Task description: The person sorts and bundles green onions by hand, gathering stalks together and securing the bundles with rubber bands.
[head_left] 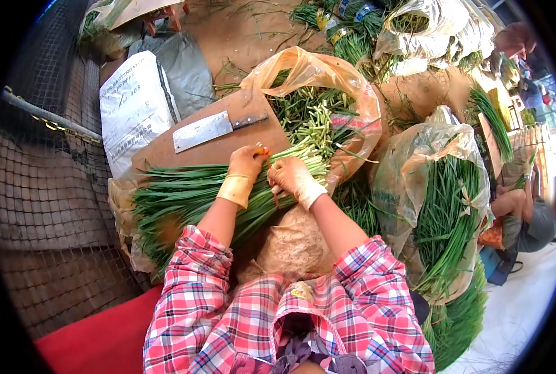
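A large bunch of garlic chives (pixel 190 187) lies across in front of me, its green leaves to the left and pale cut ends to the right. My left hand (pixel 245 165), gloved, is closed in a pinch over the bunch, with orange-red at its fingertips. Beside it my right hand (pixel 293 177), also gloved, is pinched shut on a thin reddish strip (pixel 276 198) against the stalks. Part of the strip is hidden by the fingers. Just beyond, a cleaver (pixel 203 131) with a dark handle rests on a brown board (pixel 253 118).
An open plastic bag (pixel 371 112) of cut stalks stands beyond the board. To the right is another bag (pixel 396 156) with chives. A white printed sack (pixel 134 106) stands at left, near black netting (pixel 47 206). Another person (pixel 527 218) sits at far right.
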Available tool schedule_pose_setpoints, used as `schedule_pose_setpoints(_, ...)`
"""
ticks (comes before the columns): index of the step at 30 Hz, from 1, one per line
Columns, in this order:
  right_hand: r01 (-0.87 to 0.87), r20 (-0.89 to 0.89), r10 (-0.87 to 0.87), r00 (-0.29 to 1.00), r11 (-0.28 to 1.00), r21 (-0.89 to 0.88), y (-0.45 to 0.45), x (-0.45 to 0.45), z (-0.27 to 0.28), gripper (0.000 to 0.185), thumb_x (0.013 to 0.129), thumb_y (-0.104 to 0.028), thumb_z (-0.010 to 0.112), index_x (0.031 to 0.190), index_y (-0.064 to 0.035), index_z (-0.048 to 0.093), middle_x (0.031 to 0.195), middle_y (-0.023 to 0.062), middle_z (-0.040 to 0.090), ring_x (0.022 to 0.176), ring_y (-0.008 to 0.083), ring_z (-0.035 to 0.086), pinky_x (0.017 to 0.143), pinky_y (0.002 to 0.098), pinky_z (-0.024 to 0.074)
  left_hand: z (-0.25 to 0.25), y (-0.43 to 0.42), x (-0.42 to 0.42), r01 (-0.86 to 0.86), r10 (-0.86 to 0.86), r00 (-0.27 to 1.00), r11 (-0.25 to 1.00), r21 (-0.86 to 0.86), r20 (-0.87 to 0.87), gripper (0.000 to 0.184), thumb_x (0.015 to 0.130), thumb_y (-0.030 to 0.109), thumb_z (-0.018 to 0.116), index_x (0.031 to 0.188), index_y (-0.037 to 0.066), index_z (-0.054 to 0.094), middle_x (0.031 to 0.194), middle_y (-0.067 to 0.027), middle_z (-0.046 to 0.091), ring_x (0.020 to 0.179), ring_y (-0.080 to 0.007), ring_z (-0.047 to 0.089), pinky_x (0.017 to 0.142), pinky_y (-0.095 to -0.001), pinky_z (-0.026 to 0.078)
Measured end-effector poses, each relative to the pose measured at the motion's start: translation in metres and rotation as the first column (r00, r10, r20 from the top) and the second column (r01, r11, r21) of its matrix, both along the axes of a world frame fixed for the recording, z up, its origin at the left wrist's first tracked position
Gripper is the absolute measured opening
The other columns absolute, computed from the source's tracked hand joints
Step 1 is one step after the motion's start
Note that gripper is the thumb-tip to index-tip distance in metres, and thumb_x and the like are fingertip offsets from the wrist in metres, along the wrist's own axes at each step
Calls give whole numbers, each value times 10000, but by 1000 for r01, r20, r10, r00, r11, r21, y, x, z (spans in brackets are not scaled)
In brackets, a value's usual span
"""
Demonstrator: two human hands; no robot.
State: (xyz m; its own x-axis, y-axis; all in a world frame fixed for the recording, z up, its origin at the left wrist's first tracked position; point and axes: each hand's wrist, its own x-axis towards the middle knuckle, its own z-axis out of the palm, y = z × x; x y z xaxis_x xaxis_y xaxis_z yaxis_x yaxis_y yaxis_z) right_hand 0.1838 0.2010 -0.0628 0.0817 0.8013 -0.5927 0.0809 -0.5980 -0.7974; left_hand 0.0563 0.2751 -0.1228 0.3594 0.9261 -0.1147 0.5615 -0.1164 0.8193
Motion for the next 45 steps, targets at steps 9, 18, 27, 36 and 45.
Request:
schedule_pose_setpoints(9, -121, 34, 128, 991, 979, -162, 12, 2, 1, 200, 778, -131, 546, 693, 29, 631, 601, 118, 631, 496, 174, 632, 454, 295, 526, 19, 6, -10, 46, -44, 999, 987, -152, 15, 185, 740, 99, 685, 917, 48, 701, 868, -78, 690, 775, -139, 635, 746, -260, 478)
schedule_pose_setpoints(18, -128, 0, 131, 991, 969, -213, 18, 5, -1, 143, 734, -139, 568, 714, 1, 595, 646, 85, 607, 501, 173, 602, 430, 306, 510, 7, 5, -13, 37, -29, 998, 987, -158, 55, 186, 738, 88, 697, 921, 58, 707, 855, -63, 679, 780, -143, 617, 748, -258, 467)
schedule_pose_setpoints(27, -297, 278, 318, 907, 948, -116, 17, 1, 0, 204, 780, -168, 536, 697, 2, 614, 600, 86, 607, 480, 159, 617, 436, 285, 502, 9, 9, -31, 337, -216, 861, 920, -199, 460, 160, 778, 77, 629, 908, 0, 681, 915, -93, 647, 849, -182, 603, 793, -287, 458)
schedule_pose_setpoints(36, -338, 379, 366, 850, 931, -140, 8, 4, 4, 244, 749, -270, 648, 817, -36, 657, 711, 112, 653, 717, 259, 644, 671, 375, 500, 12, -7, -28, 120, -4, 901, 963, -241, 433, 101, 783, 49, 638, 863, -10, 658, 834, -63, 668, 774, -130, 606, 740, -239, 477)
schedule_pose_setpoints(45, -786, 886, 406, 225, 613, -81, -20, 13, 14, 1133, 556, -416, 800, 1425, -105, 143, 1454, 92, 260, 1362, 292, 191, 1097, 483, 142, 52, -30, -30, -62, 48, 936, 998, 29, 348, 79, 732, -26, 633, 788, 18, 665, 772, -60, 645, 771, -162, 600, 713, -273, 472)
